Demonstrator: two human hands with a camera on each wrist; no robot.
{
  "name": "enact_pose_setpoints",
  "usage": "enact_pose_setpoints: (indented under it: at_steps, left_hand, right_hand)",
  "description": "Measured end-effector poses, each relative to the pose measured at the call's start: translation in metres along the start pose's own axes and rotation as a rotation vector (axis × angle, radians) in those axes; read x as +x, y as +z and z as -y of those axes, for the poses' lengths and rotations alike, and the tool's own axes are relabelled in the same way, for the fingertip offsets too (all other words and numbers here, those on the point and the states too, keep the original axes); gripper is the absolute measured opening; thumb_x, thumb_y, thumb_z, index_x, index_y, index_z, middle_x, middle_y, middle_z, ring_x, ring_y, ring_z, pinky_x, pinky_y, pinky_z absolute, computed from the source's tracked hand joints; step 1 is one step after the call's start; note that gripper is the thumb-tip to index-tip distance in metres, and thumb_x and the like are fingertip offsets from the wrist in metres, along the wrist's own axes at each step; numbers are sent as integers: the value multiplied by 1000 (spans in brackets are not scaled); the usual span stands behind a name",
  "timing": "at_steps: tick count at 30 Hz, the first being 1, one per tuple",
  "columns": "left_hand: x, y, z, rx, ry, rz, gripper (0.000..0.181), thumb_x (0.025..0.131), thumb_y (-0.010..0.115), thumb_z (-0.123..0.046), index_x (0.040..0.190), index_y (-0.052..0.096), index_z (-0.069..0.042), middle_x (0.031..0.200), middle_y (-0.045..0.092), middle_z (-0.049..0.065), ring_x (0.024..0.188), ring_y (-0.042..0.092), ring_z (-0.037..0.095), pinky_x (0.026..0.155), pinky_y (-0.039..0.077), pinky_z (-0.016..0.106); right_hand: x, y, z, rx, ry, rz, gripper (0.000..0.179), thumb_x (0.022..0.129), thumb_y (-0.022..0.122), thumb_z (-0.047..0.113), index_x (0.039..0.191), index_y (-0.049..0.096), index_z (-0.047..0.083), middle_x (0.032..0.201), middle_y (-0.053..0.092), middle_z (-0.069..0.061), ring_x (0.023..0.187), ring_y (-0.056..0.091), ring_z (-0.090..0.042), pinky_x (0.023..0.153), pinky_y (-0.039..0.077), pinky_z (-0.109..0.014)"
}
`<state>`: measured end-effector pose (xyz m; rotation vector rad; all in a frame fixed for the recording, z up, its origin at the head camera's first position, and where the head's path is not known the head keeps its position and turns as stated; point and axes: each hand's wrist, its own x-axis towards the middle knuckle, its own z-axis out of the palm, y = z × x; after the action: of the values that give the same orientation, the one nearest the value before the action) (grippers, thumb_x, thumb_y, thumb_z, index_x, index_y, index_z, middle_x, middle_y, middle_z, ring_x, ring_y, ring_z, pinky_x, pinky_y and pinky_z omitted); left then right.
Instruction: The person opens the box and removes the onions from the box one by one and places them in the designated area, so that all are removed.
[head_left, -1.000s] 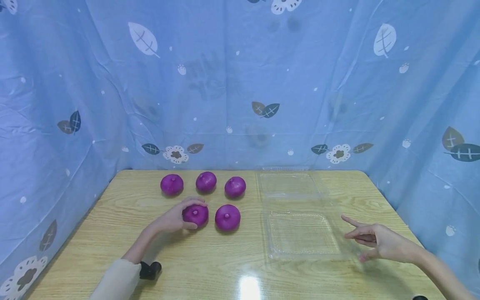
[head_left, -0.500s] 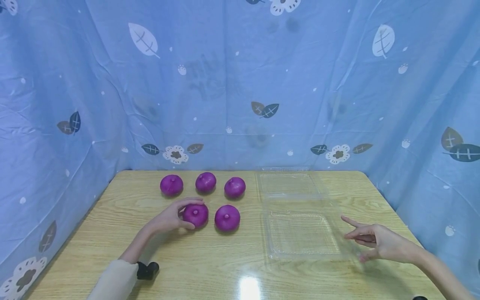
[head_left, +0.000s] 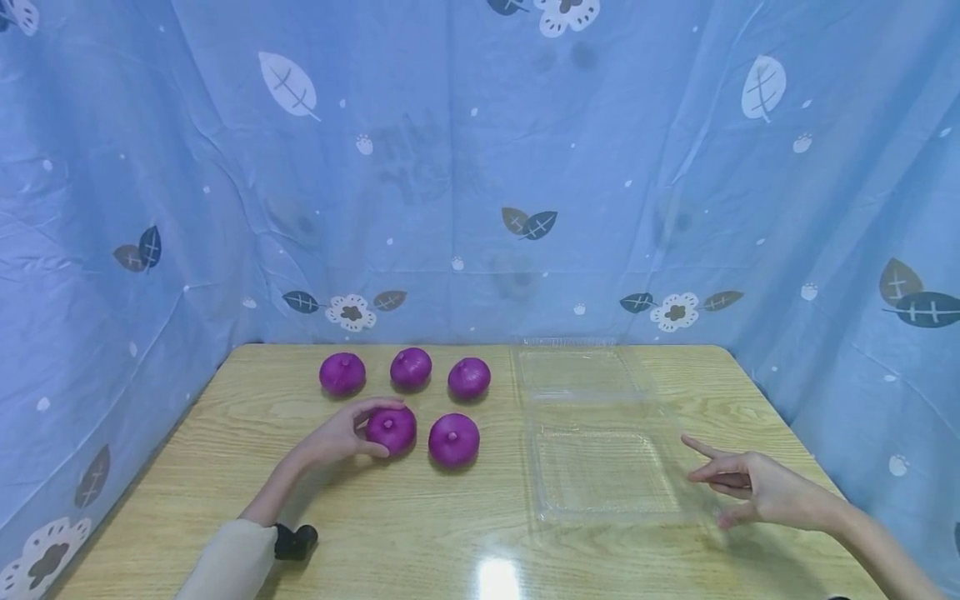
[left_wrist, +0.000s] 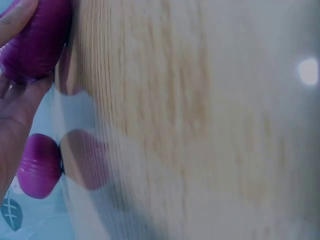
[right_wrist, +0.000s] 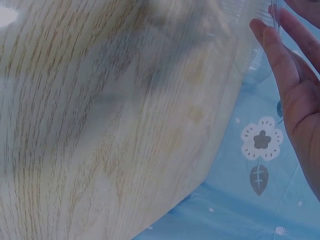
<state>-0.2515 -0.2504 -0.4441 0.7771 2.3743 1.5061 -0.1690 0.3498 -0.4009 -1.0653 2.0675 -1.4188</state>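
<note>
My left hand [head_left: 341, 437] holds a purple onion [head_left: 392, 432], the left one of the front row, with fingers over its far side and thumb on its near side. The same onion [left_wrist: 37, 40] shows between thumb and fingers in the left wrist view, standing on the table. Just right of it sits another purple onion [head_left: 453, 440]. My right hand [head_left: 772, 492] is at the right side of a clear plastic clamshell box [head_left: 540, 492], its fingers stretched loosely toward the rim, thumb apart below. In the right wrist view, its fingertips [right_wrist: 257, 27] overlap the clear plastic edge.
Behind the front onions stand three more: a left onion [head_left: 342, 375], a middle onion [head_left: 411, 368] and a right onion [head_left: 469, 379]. The box's lid [head_left: 577, 371] lies folded back toward the curtain [head_left: 450, 167], which encloses the wooden table [head_left: 420, 533].
My left hand has shifted slightly left on the onion, which stays in place. The right hand and box keep their places; the head view has tilted a little.
</note>
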Motion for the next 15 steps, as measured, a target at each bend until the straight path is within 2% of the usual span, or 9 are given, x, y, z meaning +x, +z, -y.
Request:
enact_pose_setpoints:
  at_steps: [5, 7, 10, 12, 15]
  left_hand:
    - [-2, -3, 2, -5, 13, 16, 75, 76, 79, -8, 142, 42, -1, 146, 41, 19, 136, 31, 40, 97, 44, 20]
    - [-3, -3, 2, 1, 13, 20, 78, 76, 79, -8, 143, 40, 0, 147, 39, 20, 136, 31, 40, 96, 46, 22]
    - [-4, -4, 1, 15, 10, 19, 81, 76, 80, -10, 144, 39, -1, 147, 39, 20, 137, 30, 39, 103, 43, 32]
    - [-7, -5, -1, 27, 6, 4, 81, 76, 80, -13, 145, 39, -4, 148, 39, 16, 138, 29, 38, 108, 36, 42]
    - [-15, -10, -4, 21, 4, -26, 78, 80, 78, -14, 147, 38, -11, 151, 35, 11, 139, 26, 38, 112, 24, 51]
  right_hand:
    - [2, -1, 0, 6, -7, 12, 49, 81, 68, -8, 125, 49, -17, 153, 20, 26, 128, 38, 4, 100, 38, -12]
    - [3, -2, 1, 13, -16, 19, 50, 81, 67, -10, 126, 49, -16, 153, 20, 26, 129, 38, 4, 101, 37, -13]
    - [4, -2, 3, -2, -25, 27, 55, 81, 67, -10, 132, 47, -11, 153, 18, 26, 129, 36, 3, 101, 36, -12]
    - [2, -3, 6, -43, -23, 25, 60, 81, 67, -9, 137, 44, -7, 154, 16, 26, 129, 36, 3, 101, 36, -11]
    - [-3, -8, 12, -102, -11, 18, 68, 82, 67, -10, 143, 37, -5, 155, 13, 26, 129, 36, 4, 100, 36, -10]
